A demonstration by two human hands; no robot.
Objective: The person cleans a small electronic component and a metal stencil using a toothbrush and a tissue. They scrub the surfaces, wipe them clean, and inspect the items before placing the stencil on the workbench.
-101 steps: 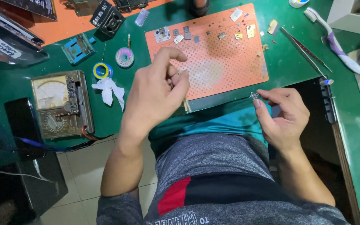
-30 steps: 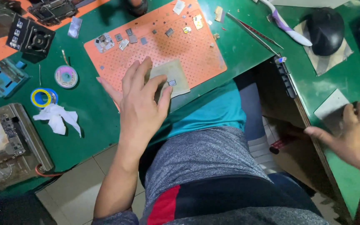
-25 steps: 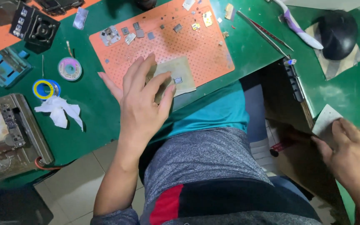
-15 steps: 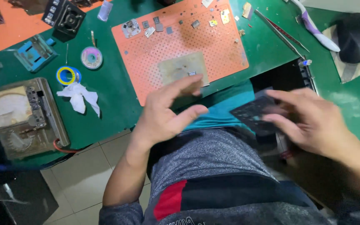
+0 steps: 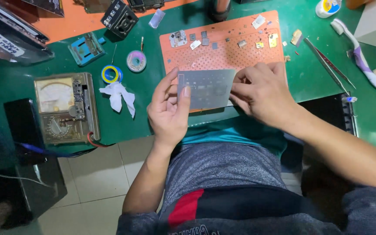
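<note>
Green bench (image 5: pixel 122 117), both hands (image 5: pixel 170 115) pinching stencil (image 5: pixel 207 88)

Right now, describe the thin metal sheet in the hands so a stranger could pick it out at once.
Start at the orange perforated mat on the green bench top. Over its near edge, the left hand and right hand pinch a flat grey metal stencil sheet by its two ends. It is far larger than the small chips scattered on the mat, and carries blocks of fine holes.
</note>
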